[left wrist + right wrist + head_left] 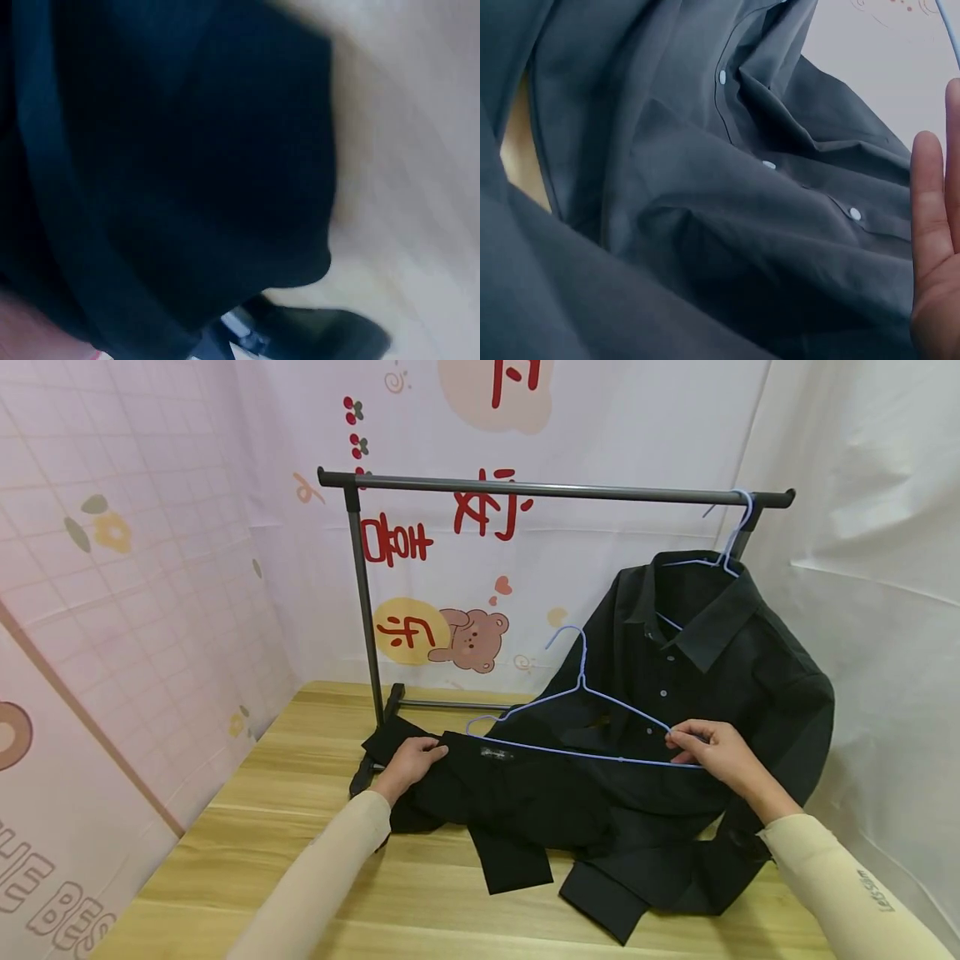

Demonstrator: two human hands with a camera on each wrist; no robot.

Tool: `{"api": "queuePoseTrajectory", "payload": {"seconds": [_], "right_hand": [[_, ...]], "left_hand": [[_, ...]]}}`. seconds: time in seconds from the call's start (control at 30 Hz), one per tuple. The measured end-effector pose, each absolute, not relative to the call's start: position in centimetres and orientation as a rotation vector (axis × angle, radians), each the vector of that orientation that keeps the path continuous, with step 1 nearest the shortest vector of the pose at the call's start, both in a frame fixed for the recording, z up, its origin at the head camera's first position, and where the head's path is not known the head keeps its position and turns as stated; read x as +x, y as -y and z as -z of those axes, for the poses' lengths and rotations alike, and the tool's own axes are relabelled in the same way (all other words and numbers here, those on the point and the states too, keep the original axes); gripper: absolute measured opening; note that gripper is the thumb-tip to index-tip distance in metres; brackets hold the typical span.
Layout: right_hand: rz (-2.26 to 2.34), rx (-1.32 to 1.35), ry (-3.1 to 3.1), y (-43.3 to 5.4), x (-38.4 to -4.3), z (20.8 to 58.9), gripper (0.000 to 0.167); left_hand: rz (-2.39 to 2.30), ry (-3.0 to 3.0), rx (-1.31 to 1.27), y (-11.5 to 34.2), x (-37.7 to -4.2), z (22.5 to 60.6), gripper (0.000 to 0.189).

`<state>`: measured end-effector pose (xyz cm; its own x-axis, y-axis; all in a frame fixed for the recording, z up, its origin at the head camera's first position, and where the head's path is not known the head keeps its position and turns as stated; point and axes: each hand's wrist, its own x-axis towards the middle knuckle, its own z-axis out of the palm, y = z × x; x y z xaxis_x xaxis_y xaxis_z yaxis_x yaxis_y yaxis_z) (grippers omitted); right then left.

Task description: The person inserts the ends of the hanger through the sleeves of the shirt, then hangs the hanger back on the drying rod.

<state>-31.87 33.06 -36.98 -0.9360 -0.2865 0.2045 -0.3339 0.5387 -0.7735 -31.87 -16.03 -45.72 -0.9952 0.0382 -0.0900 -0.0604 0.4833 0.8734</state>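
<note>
Two bare hands in cream sleeves reach in over a wooden tabletop [225, 868], working with black clothes and a thin blue wire hanger [582, 679]. The left hand [411, 766] is closed, thumb against fingers, on the edge of a black garment [540, 793] that lies loosely folded toward the back left of the tabletop, a small pale label [497, 753] near its upper edge. The right hand [712, 752] pinches the hanger near its right corner between thumb and curled fingers. The hanger tilts with its hook pointing up, and its straight lower bar runs along the garment's upper edge, then across the front of a black shirt [705, 710].

That shirt, collared and pale-buttoned, hangs by a second blue hanger [727, 550] from the right end of a dark metal clothes rack [555, 490] standing at the tabletop's back edge. Its lower part and one sleeve spill onto the wood toward the front right.

Behind the back edge hangs a white backdrop [637, 427] with red characters and a brown cartoon bear [476, 639]. Close up at the left wrist, the dark cloth is blurred.
</note>
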Motion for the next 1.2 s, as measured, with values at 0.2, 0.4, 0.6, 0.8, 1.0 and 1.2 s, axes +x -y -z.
{"api": "queuePoseTrajectory", "payload": {"seconds": [0.2,0.4,0.6,0.8,1.0,1.2], "right_hand": [[-1.376,0.533,2.708,-33.6,-31.7,37.0,0.032],[-1.384,0.575,2.713,-33.6,-31.5,37.1,0.032],[-1.426,0.654,2.708,-32.6,-31.8,37.5,0.029],[-1.492,0.653,2.716,-30.2,-32.1,38.3,0.029],[-1.497,0.671,2.705,-27.5,-32.1,39.1,0.025],[-1.471,0.716,2.682,-24.8,-32.2,39.7,0.022]], "left_hand": [[-1.562,-2.622,-0.062,17.1,-32.1,44.8,0.034],[-1.631,-2.541,-0.001,17.7,-32.1,44.6,0.033],[-1.705,-2.442,0.073,17.9,-32.3,44.1,0.046],[-1.700,-2.429,0.182,17.5,-32.5,43.4,0.049],[-1.615,-2.455,0.298,16.4,-32.4,42.7,0.027],[-1.523,-2.494,0.418,15.0,-32.3,42.3,0.021]]}}
